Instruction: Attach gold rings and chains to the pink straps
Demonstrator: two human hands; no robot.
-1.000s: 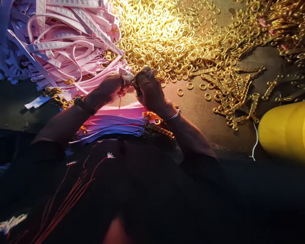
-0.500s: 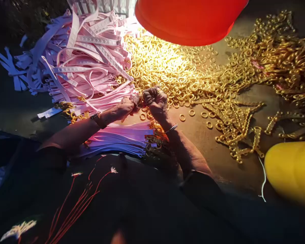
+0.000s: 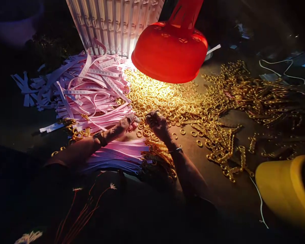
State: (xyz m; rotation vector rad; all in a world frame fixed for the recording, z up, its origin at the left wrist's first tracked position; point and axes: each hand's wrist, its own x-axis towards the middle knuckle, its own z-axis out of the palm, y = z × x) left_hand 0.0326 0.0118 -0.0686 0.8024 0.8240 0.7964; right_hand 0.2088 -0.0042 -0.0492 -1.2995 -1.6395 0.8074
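Note:
My left hand [image 3: 128,124] is closed, thumb pointing right, beside a heap of pink straps [image 3: 91,93]; whatever its fingers grip is hidden. A short gap to the right, my right hand [image 3: 158,125] has its fingers curled at the near edge of a spread of loose gold rings [image 3: 165,98]. I cannot make out what that hand holds. Below both hands lies a neat bundle of pink straps [image 3: 122,152], with gold rings [image 3: 165,159] at its right end. More gold pieces [image 3: 77,130] lie among the straps left of my left hand.
A red lamp [image 3: 170,56] hangs low over the rings. Behind the strap heap stands a ribbed panel [image 3: 112,27]. Gold linked strips [image 3: 223,145] lie to the right, near a yellow container [image 3: 274,183] and a white cord [image 3: 260,203].
My view has tilted up, so more of the lamp and ribbed panel shows. My hands, together before, are now apart, with a small gap between them.

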